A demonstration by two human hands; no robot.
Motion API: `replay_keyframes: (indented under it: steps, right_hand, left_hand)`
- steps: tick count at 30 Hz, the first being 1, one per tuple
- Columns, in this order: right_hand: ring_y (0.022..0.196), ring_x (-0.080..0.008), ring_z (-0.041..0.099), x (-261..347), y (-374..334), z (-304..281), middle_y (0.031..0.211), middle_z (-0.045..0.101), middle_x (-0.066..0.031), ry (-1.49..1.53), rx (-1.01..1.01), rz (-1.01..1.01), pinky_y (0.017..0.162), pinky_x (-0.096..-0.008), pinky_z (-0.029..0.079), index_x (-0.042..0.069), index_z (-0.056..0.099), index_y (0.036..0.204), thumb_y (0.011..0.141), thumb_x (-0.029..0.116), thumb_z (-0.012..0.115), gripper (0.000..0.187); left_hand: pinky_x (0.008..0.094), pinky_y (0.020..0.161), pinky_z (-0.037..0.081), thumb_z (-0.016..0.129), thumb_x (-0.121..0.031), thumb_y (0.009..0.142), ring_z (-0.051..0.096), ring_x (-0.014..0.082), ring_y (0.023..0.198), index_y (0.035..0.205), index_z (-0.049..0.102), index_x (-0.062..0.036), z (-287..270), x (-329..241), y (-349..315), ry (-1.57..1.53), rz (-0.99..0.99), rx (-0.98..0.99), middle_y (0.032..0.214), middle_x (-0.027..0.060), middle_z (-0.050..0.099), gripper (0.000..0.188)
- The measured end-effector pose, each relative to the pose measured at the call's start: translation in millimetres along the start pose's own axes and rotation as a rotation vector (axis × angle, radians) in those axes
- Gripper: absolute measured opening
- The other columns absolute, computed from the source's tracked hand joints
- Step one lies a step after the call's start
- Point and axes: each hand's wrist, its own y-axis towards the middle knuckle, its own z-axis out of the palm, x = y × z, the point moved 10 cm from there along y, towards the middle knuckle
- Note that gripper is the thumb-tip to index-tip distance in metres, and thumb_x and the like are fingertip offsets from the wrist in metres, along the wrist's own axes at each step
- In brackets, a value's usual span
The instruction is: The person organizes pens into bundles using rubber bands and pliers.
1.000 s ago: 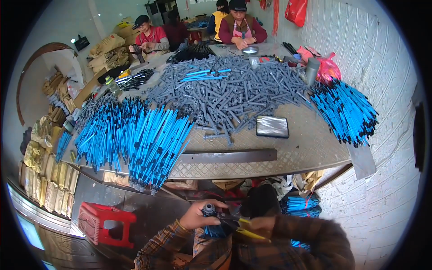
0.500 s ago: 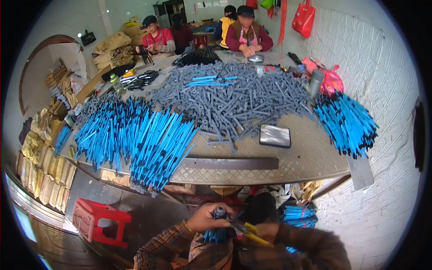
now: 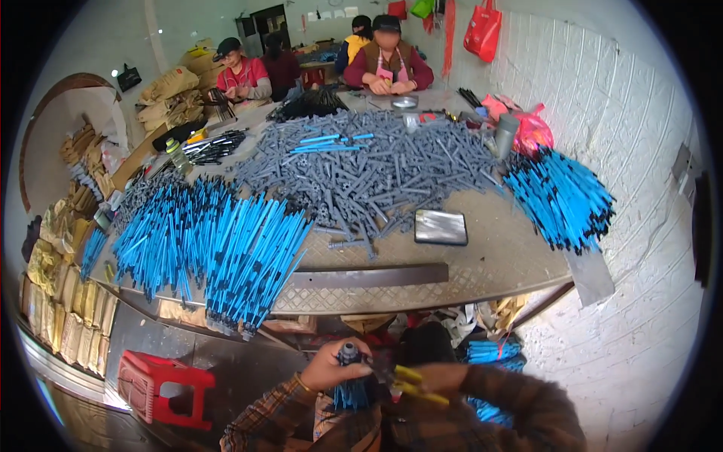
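Below the table's front edge, my left hand point(image 3: 329, 368) is closed around a bundle of thin blue rods point(image 3: 349, 395). A dark grey socket-like end point(image 3: 347, 352) sticks up above its fingers, and the rods hang down beneath. My right hand point(image 3: 443, 378) grips yellow-handled pliers point(image 3: 411, 383), blurred by motion, just right of the bundle. The jaws point toward the left hand; whether they touch anything cannot be made out. Large stacks of similar blue rods with black fittings point(image 3: 256, 252) lie at the table's left front.
Grey plastic tubes point(image 3: 384, 169) are heaped across the table point(image 3: 501, 264). In front lie a phone-like slab point(image 3: 440, 227) and a flat dark bar point(image 3: 369, 276). More blue rods point(image 3: 561, 200) lie right. A red stool point(image 3: 199, 384) stands lower left. Several people work at the far side.
The whole view has shifted, moving the table slightly left in the picture. The pliers have turned a little in my right hand. My left hand keeps its hold on the bundle.
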Motion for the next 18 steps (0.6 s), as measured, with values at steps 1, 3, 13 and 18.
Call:
replay_keyframes:
  steps: [1,3,13,18]
  right_hand:
    - [0.101,-0.0151,0.051,48,-10,-12,0.106,0.057,-0.0098,-0.242,-0.063,-0.040,0.085,-0.0284,0.042,0.003,0.045,0.122,0.083,0.024,0.053,0.045]
    - [0.099,-0.0147,0.051,78,-10,-3,0.104,0.058,-0.0094,-0.482,-0.134,-0.069,0.084,-0.0282,0.043,0.004,0.045,0.122,0.083,0.024,0.053,0.044]
    - [0.068,-0.0167,0.060,102,-15,0,0.082,0.061,-0.0093,-0.583,-0.161,-0.249,0.061,-0.0292,0.049,0.011,0.029,0.133,0.084,0.037,0.055,0.061]
    - [0.073,-0.0199,0.061,62,-26,-18,0.089,0.060,-0.0120,-0.453,-0.050,0.282,0.064,-0.0297,0.049,0.012,0.028,0.134,0.085,0.036,0.054,0.061]
  left_hand:
    - [0.0237,0.078,0.042,0.070,-0.005,0.073,0.051,0.0073,0.086,0.096,0.055,-0.0032,-7,-2,-8,-0.006,-0.007,-0.050,0.093,0.0006,0.057,0.028]
    - [0.0237,0.078,0.041,0.070,-0.005,0.073,0.051,0.0074,0.086,0.096,0.055,-0.0034,-14,-4,-4,-0.024,0.000,-0.133,0.094,0.0007,0.056,0.028]
    - [0.0268,0.081,0.040,0.071,-0.007,0.071,0.050,0.0112,0.090,0.094,0.055,-0.0035,-10,-3,-2,0.010,-0.033,-0.101,0.094,0.0029,0.056,0.029]
    - [0.0244,0.080,0.041,0.070,-0.004,0.072,0.050,0.0083,0.089,0.095,0.054,-0.0030,-3,-8,-3,0.032,0.021,-0.076,0.095,0.0010,0.055,0.028]
